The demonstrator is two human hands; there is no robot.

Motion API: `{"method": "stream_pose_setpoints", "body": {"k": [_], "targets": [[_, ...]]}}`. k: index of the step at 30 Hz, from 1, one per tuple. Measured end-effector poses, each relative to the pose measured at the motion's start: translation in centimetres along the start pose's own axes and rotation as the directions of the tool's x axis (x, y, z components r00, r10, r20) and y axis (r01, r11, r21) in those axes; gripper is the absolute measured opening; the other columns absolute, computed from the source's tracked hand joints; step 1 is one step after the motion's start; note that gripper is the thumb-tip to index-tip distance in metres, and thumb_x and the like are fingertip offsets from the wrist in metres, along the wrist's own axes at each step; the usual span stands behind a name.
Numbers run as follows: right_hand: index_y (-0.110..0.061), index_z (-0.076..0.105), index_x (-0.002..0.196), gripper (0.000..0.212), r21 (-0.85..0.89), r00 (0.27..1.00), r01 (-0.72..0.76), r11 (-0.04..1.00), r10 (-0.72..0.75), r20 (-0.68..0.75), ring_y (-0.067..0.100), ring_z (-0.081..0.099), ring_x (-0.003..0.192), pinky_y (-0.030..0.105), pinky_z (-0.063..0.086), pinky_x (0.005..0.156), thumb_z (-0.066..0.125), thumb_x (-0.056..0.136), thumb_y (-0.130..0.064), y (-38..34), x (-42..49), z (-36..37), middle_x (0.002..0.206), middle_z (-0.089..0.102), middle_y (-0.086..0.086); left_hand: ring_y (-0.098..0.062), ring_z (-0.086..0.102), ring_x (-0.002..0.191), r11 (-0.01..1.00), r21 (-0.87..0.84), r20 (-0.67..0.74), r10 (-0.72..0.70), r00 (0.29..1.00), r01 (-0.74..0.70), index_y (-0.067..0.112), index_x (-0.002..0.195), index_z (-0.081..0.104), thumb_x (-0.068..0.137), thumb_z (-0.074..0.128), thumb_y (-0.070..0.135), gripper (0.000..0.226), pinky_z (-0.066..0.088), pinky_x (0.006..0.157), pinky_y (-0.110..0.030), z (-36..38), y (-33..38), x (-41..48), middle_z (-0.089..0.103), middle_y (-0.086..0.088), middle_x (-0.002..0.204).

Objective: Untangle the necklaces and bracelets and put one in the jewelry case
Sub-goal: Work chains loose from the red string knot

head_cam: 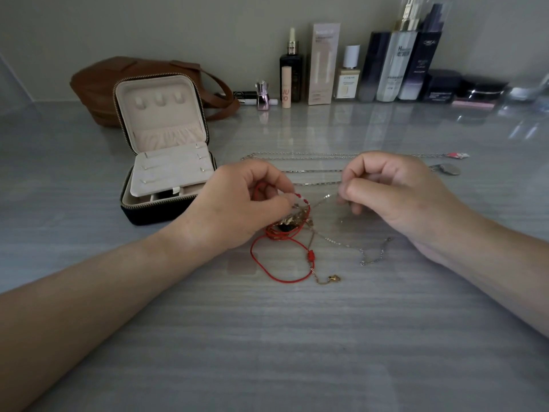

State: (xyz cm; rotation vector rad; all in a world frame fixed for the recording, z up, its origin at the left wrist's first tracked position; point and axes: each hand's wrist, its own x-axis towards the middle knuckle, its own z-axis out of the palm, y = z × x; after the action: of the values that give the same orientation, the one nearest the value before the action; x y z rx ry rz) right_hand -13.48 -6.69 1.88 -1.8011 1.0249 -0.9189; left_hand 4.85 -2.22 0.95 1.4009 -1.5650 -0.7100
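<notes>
A tangle of jewelry (292, 221) lies mid-table: a red cord bracelet (269, 266), gold pieces and a thin silver chain (365, 254). My left hand (240, 200) pinches the red cord at the top of the tangle. My right hand (395, 185) pinches a fine silver chain that runs from the tangle. Behind the hands, longer silver chain necklaces (312, 157) lie stretched out, one with a round pendant (447, 168). The jewelry case (166, 162) stands open at the left, lid upright.
A brown leather bag (101, 84) sits behind the case. A row of cosmetic bottles and boxes (386, 66) lines the back wall. The grey tabletop (267, 352) extends toward me.
</notes>
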Motion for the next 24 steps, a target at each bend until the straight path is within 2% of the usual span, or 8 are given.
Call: {"method": "stream_pose_setpoints", "body": {"k": [5,11,15,18,20,21,22,24], "targets": [[-0.01,0.059,0.071,0.011,0.073,0.999,0.018,0.997,-0.02,0.036,0.005,0.053,0.056,0.015,0.045,0.058,0.057,0.08,-0.004,-0.2,-0.2,-0.1,0.065,0.07,-0.002,-0.006,0.047,0.054,0.995,0.092,0.003,0.037,0.999,-0.037,0.022,0.072,0.064,0.076,0.074,0.013,0.014,0.043,0.052,-0.017,-0.2,-0.5,0.2,0.054,0.01,0.059],[-0.015,0.058,0.07,0.014,0.068,0.997,0.035,0.997,-0.039,0.066,0.004,0.052,0.057,0.013,0.044,0.059,0.056,0.081,-0.006,-0.4,-0.3,-0.1,0.07,0.072,-0.001,-0.004,0.041,0.05,0.957,0.26,0.06,0.12,0.991,-0.131,0.031,0.082,0.066,0.084,0.067,0.015,0.016,0.036,0.051,-0.017,-0.1,-0.6,-0.1,0.047,0.008,0.057],[-0.017,0.057,0.068,0.016,0.073,0.997,0.042,0.996,-0.047,0.063,0.003,0.05,0.057,0.012,0.043,0.058,0.055,0.081,-0.007,-0.3,-0.2,0.1,0.07,0.072,-0.001,-0.005,0.038,0.045,0.943,0.303,0.081,0.117,0.99,-0.136,0.032,0.088,0.068,0.083,0.066,0.032,0.006,0.031,0.048,-0.015,0.4,-0.3,-0.2,0.041,0.011,0.046],[-0.016,0.058,0.068,0.014,0.072,0.996,0.053,0.996,-0.058,0.07,0.004,0.05,0.057,0.012,0.043,0.058,0.056,0.08,-0.009,-0.3,-0.1,0.2,0.069,0.072,-0.001,-0.004,0.039,0.043,0.926,0.349,0.063,0.126,0.99,-0.14,0.031,0.092,0.068,0.082,0.065,0.04,0.014,0.027,0.047,-0.014,0.8,0.0,-0.1,0.041,0.013,0.042],[-0.015,0.058,0.069,0.013,0.067,0.994,0.061,0.996,-0.067,0.084,0.004,0.049,0.057,0.012,0.042,0.058,0.056,0.08,-0.008,-0.3,0.0,0.2,0.068,0.071,0.0,0.001,0.042,0.049,0.904,0.397,0.044,0.152,0.987,-0.157,0.031,0.095,0.069,0.082,0.065,0.041,0.017,0.027,0.05,-0.012,1.0,0.1,0.0,0.045,0.016,0.048],[-0.015,0.058,0.069,0.013,0.063,0.993,0.065,0.996,-0.07,0.092,0.003,0.048,0.057,0.012,0.042,0.058,0.056,0.08,-0.008,-0.3,0.0,0.2,0.068,0.071,0.0,0.003,0.045,0.059,0.895,0.407,0.038,0.182,0.983,-0.181,0.032,0.096,0.07,0.082,0.067,0.04,0.017,0.03,0.056,-0.012,1.0,0.0,0.1,0.046,0.018,0.056],[-0.015,0.058,0.068,0.012,0.057,0.992,0.066,0.996,-0.071,0.101,0.002,0.047,0.056,0.011,0.041,0.058,0.057,0.079,-0.009,-0.3,0.0,0.3,0.067,0.071,0.0,0.002,0.048,0.071,0.891,0.401,0.042,0.215,0.976,-0.213,0.033,0.095,0.071,0.081,0.069,0.038,0.016,0.035,0.065,-0.014,1.1,-0.1,0.2,0.046,0.018,0.067],[-0.015,0.058,0.068,0.012,0.048,0.991,0.064,0.997,-0.069,0.116,0.002,0.046,0.055,0.011,0.041,0.058,0.057,0.079,-0.01,-0.3,-0.1,0.3,0.066,0.07,-0.001,-0.009,0.051,0.093,0.891,0.372,0.052,0.26,0.964,-0.26,0.038,0.087,0.07,0.077,0.07,0.034,0.01,0.04,0.083,-0.023,1.2,-0.3,0.3,0.046,0.015,0.085]]}}
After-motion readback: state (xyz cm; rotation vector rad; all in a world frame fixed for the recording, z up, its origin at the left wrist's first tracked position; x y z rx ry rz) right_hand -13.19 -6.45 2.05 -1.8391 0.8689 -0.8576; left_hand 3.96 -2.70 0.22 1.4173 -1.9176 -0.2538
